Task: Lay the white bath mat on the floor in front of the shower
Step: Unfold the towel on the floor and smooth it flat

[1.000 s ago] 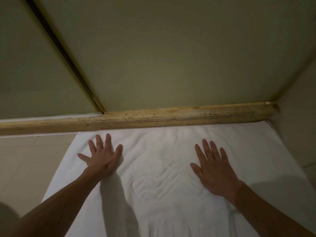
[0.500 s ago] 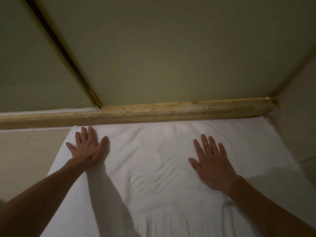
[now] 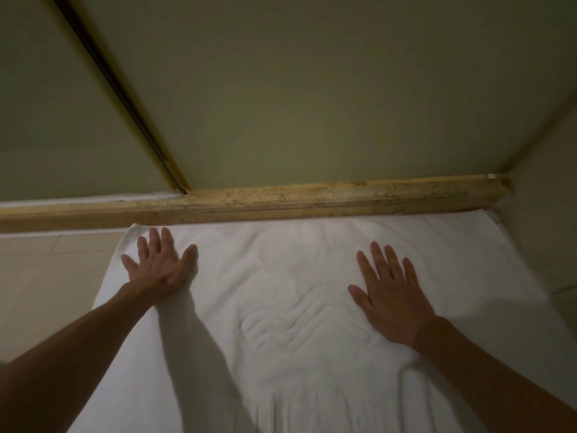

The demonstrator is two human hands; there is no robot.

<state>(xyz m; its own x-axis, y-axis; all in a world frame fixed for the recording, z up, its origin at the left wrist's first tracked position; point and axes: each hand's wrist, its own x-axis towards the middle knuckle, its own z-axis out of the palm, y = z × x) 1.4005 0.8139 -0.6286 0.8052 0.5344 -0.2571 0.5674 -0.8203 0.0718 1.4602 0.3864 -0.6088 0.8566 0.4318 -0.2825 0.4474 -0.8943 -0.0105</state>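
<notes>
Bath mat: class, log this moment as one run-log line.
bath mat: spread out, far edge against shower curb | left hand: flat on far-left corner | right hand: flat on right half

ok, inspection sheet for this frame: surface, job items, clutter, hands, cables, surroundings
surface: floor, pale tiles, shows left of the mat.
job's things: mat, white, spread flat, far edge along the curb; small wrinkles by the right wrist.
clutter: nothing seen.
grippers: left hand flat on the mat near its far left corner; right hand flat on the mat right of centre; fingers straight on both.
cables: nothing seen.
surroundings: glass door above the curb, frame strip at left; wall at right.
</notes>
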